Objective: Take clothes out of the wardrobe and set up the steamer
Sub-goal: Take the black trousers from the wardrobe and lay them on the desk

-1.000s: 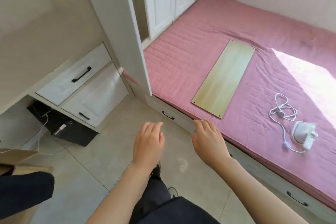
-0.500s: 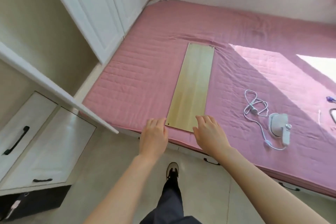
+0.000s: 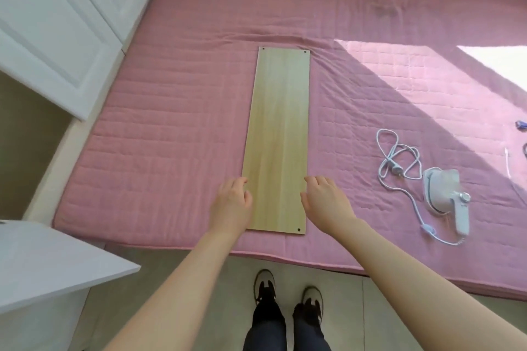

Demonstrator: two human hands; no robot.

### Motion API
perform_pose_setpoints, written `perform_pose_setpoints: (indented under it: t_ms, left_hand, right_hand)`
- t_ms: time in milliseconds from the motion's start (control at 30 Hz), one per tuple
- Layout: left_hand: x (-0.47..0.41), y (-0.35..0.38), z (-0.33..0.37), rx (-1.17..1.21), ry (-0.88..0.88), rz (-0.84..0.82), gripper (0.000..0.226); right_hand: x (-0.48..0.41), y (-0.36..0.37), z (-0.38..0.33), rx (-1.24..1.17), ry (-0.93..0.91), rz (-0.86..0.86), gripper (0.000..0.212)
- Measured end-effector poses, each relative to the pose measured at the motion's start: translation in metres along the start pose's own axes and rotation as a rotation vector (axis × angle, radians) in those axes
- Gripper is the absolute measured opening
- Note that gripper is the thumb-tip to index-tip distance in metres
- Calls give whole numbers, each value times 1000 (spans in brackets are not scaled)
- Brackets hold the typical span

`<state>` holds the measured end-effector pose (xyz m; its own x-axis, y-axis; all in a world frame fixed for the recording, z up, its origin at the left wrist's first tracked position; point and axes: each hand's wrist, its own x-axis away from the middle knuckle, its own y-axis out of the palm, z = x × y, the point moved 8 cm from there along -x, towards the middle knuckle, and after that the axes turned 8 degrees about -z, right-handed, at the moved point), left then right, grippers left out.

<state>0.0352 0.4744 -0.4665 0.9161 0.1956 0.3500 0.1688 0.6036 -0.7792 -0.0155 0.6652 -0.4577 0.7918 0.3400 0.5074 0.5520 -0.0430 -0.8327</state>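
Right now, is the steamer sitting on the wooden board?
No, the steamer lies on the pink bed, right of the wooden board.

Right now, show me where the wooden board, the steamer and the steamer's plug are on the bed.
wooden board (image 3: 278, 137), head view, middle of its top face
steamer (image 3: 440, 189), head view, on its rounded white body
plug (image 3: 397, 177), head view, on the plug's own casing

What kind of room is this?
Most likely a bedroom: a pink quilted bed, white wardrobe doors beside it, and a steamer lying on the bed.
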Motion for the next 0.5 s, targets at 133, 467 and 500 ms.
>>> perform_pose_setpoints:
  t_ms: [133, 467, 500]
  left_hand:
    - [-53, 47, -28, 35, -82, -71, 35]
    - [-142, 152, -106, 137, -351, -151, 45]
    - [-147, 159, -113, 156, -386, -157, 48]
  right_hand:
    - [-53, 33, 28, 21, 32, -72, 34]
    - [-162, 132, 94, -129, 116, -308, 37]
    - [-171, 139, 98, -180, 134, -327, 38]
